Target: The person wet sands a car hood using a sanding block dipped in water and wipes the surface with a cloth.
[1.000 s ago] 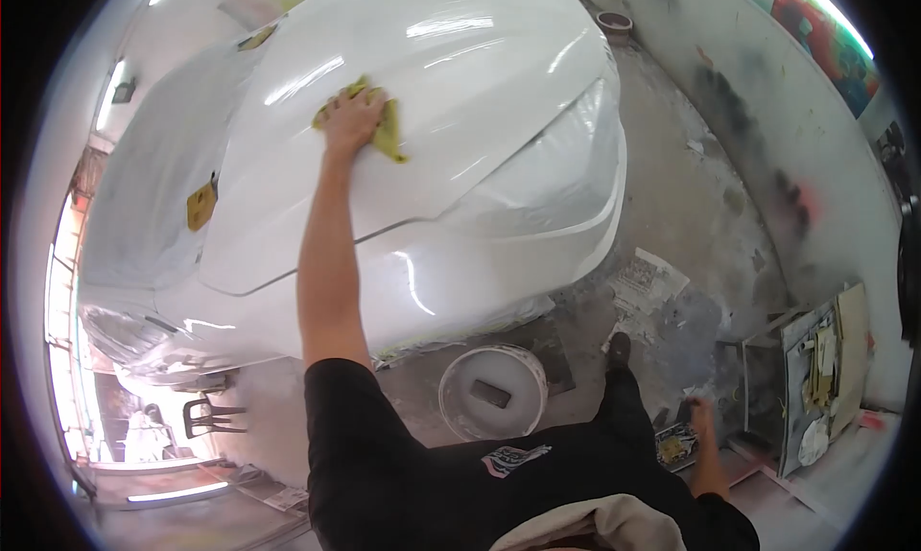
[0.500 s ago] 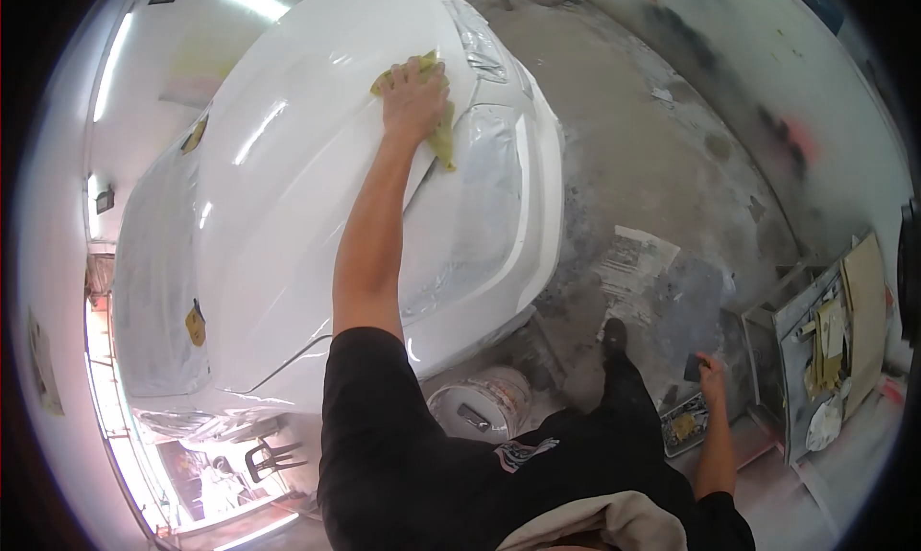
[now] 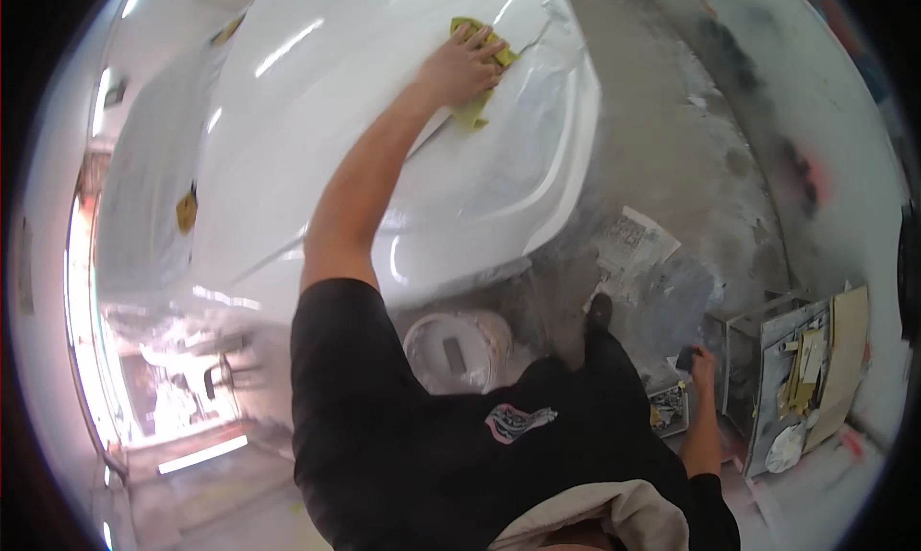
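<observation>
My left hand (image 3: 463, 69) presses a yellow-green cloth (image 3: 472, 122) against the white car's hood (image 3: 336, 100), close to its front edge. The fingers are spread over the cloth, and a loose end hangs out below the palm. Down at the right, away from the car, my right hand (image 3: 704, 364) is closed on a small dark flat block (image 3: 686, 358). Its exact kind is too small to tell.
A white bucket (image 3: 414, 354) with a dark block on its lid stands by the car. Newspaper (image 3: 635, 242) lies on the floor. A tray (image 3: 676, 419) sits below my right hand, beside a metal stand (image 3: 767, 398) holding yellow sheets. A wall (image 3: 844, 167) runs along the right.
My view has tilted, so the car appears higher. My left hand and the cloth have shifted a little over the hood near its front edge. My right hand keeps the dark block.
</observation>
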`<state>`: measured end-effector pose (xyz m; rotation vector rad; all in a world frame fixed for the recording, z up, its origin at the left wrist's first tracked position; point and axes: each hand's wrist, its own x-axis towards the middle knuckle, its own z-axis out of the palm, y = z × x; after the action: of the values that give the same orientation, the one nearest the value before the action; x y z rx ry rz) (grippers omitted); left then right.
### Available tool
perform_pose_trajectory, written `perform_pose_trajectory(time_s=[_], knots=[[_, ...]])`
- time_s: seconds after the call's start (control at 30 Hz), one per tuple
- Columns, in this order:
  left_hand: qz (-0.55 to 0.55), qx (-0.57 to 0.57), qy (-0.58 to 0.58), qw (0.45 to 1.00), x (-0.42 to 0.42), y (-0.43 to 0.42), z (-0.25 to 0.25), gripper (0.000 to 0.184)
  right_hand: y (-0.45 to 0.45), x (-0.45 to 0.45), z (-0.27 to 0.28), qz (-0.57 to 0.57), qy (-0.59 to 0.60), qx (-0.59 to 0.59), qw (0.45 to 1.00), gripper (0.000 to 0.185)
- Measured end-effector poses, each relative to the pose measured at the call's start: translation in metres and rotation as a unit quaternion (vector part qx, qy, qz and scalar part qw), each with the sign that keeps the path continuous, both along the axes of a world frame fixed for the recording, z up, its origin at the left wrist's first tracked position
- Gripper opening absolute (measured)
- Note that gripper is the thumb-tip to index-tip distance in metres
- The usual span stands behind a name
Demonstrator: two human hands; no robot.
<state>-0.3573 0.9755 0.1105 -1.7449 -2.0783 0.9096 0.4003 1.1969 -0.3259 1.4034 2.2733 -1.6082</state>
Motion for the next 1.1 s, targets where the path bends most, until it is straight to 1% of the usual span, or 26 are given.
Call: perform_pose_trajectory(time_s=[0.03, 0.07, 0.1, 0.17, 0.23, 0.33, 0.43, 0.5, 0.53, 0.6, 0.67, 0.73, 0.77, 0.8, 0.83, 0.87, 0.9, 0.93, 0.97, 1.0, 1.07, 1.1], knots=[[-0.014, 0.012, -0.005, 1.0, 0.008, -0.031, 0.002, 0.042, -0.003, -0.014, 0.013, 0.015, 0.015, 0.016, 1.0, 0.04], [-0.03, 0.028, -0.005, 0.999, 0.016, -0.058, 0.008, 0.042, -0.004, -0.02, 0.012, 0.023, 0.02, 0.004, 1.0, 0.04], [-0.018, 0.028, -0.009, 0.999, 0.032, -0.083, 0.021, 0.04, -0.006, -0.027, -0.001, 0.026, 0.03, -0.006, 0.999, 0.039], [0.01, 0.057, -0.02, 0.998, 0.059, -0.138, 0.033, 0.036, -0.015, -0.044, -0.005, 0.036, 0.039, -0.02, 0.998, 0.039], [0.039, 0.093, -0.031, 0.994, 0.078, -0.191, 0.041, 0.032, -0.036, -0.059, 0.003, 0.049, 0.038, -0.03, 0.998, 0.039], [0.093, 0.156, -0.039, 0.983, 0.103, -0.271, 0.035, 0.029, -0.057, -0.058, -0.024, 0.095, 0.034, 0.011, 0.995, 0.039], [0.133, 0.22, -0.022, 0.966, 0.125, -0.334, 0.024, 0.032, -0.077, -0.056, -0.015, 0.123, 0.0, 0.017, 0.992, 0.039], [0.139, 0.261, -0.001, 0.955, 0.134, -0.37, 0.009, 0.035, -0.081, -0.048, -0.022, 0.14, 0.013, 0.009, 0.99, 0.039], [0.149, 0.301, -0.013, 0.942, 0.14, -0.388, 0.0, 0.037, -0.08, -0.042, -0.024, 0.148, 0.019, 0.007, 0.989, 0.04], [0.165, 0.379, -0.034, 0.91, 0.156, -0.418, -0.013, 0.041, -0.08, -0.044, -0.005, 0.148, 0.01, 0.015, 0.989, 0.041], [0.205, 0.481, -0.086, 0.848, 0.204, -0.432, -0.022, 0.044, -0.081, -0.044, 0.002, 0.145, 0.011, 0.011, 0.989, 0.043], [0.263, 0.56, -0.16, 0.769, 0.248, -0.459, -0.064, 0.047, -0.075, -0.042, 0.0, 0.135, 0.027, 0.005, 0.991, 0.045], [0.305, 0.581, -0.206, 0.726, 0.279, -0.462, -0.074, 0.044, -0.075, -0.045, 0.004, 0.149, 0.014, 0.018, 0.989, 0.046], [0.308, 0.591, -0.221, 0.712, 0.298, -0.478, -0.108, 0.039, -0.075, -0.046, 0.012, 0.163, 0.001, 0.032, 0.986, 0.047], [0.355, 0.575, -0.272, 0.686, 0.318, -0.497, -0.147, 0.035, -0.074, -0.047, 0.019, 0.177, -0.014, 0.046, 0.983, 0.048], [0.477, 0.552, -0.331, 0.598, 0.346, -0.498, -0.168, 0.034, -0.072, -0.044, 0.019, 0.195, 0.0, 0.088, 0.977, 0.049], [0.479, 0.555, -0.343, 0.587, 0.368, -0.508, -0.204, 0.032, -0.07, -0.043, 0.018, 0.213, 0.014, 0.13, 0.968, 0.05], [0.445, 0.613, -0.34, 0.558, 0.388, -0.513, -0.246, 0.03, -0.068, -0.048, 0.018, 0.23, 0.027, 0.171, 0.958, 0.051], [0.504, 0.57, -0.373, 0.531, 0.405, -0.522, -0.289, 0.031, -0.073, -0.056, 0.04, 0.227, 0.025, 0.17, 0.958, 0.05], [0.56, 0.522, -0.405, 0.499, 0.422, -0.529, -0.319, 0.032, -0.084, -0.06, 0.076, 0.225, 0.02, 0.169, 0.959, 0.049], [0.632, 0.374, -0.466, 0.493, 0.442, -0.523, -0.346, 0.045, -0.093, -0.064, 0.113, 0.235, 0.005, 0.183, 0.955, 0.049], [0.642, 0.345, -0.462, 0.505, 0.448, -0.52, -0.355, 0.047, -0.094, -0.062, 0.123, 0.246, -0.006, 0.198, 0.949, 0.049]])
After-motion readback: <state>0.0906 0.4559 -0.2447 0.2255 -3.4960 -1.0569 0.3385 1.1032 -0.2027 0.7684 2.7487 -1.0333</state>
